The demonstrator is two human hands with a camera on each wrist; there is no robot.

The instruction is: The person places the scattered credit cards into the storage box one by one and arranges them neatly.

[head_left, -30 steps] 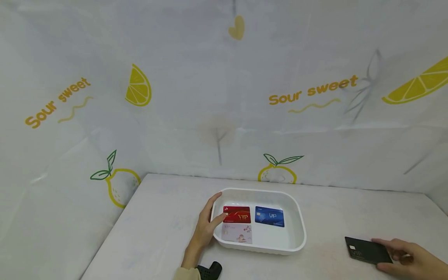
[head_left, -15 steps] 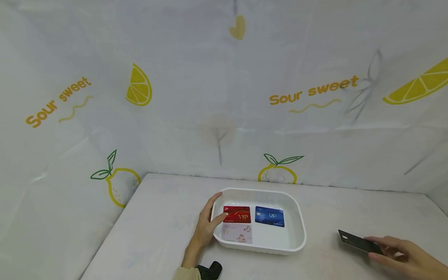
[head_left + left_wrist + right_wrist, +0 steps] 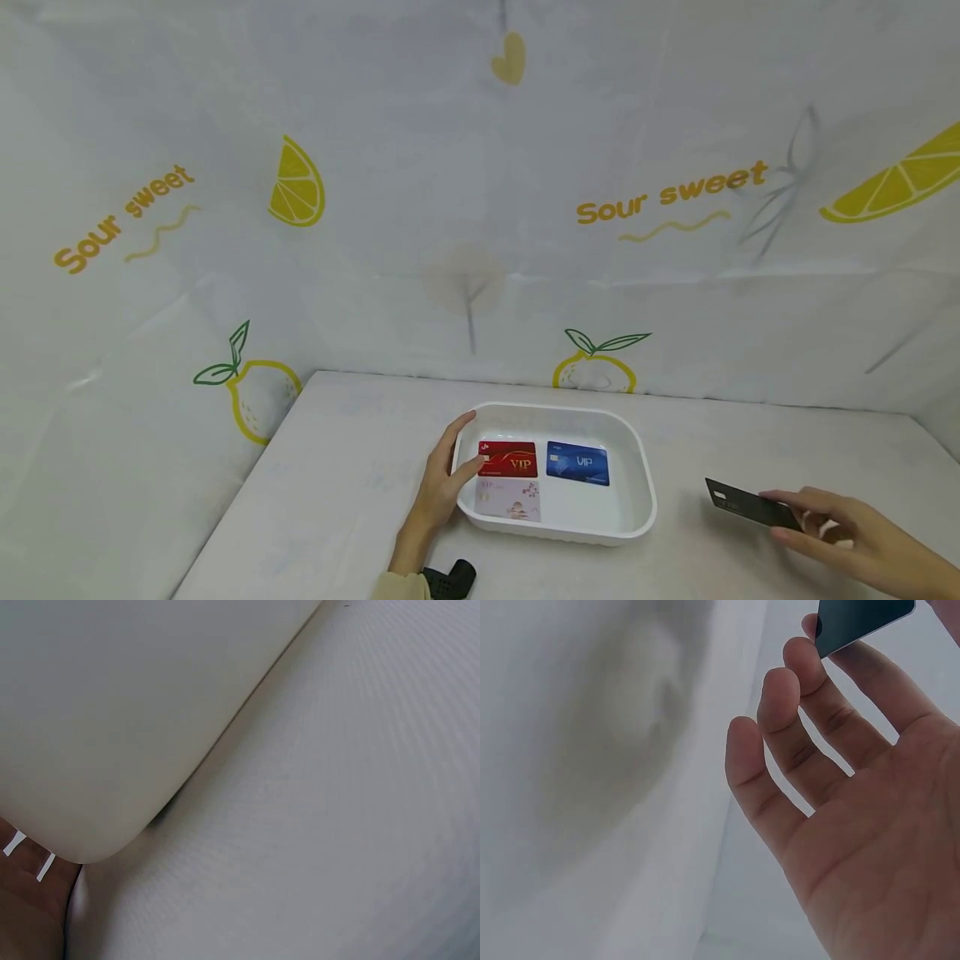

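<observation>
In the head view my left hand [image 3: 438, 483] grips the left side of a white plastic tray [image 3: 588, 515], thumb over the rim and fingers along the outer wall. Inside lie a red VIP card [image 3: 517, 468], a pale pink card [image 3: 507, 502] below it and a blue VIP card [image 3: 581, 467] to their right. My right hand [image 3: 843, 525] pinches a black card [image 3: 746, 503] by its right end, tilted and raised over the table, right of the tray. In the right wrist view, the black card [image 3: 859, 621] shows at the fingertips, its far part cut off by the frame.
The white table [image 3: 345, 467] ends at a back edge against a hanging white sheet [image 3: 420, 208] printed with lemons and words. A black wrist device [image 3: 452, 579] sits at my left wrist, close to the tray's front left corner.
My right hand has lifted the black card and carried it left, closer to the tray, tipping it more edge-on. The left hand and tray have stayed put.
</observation>
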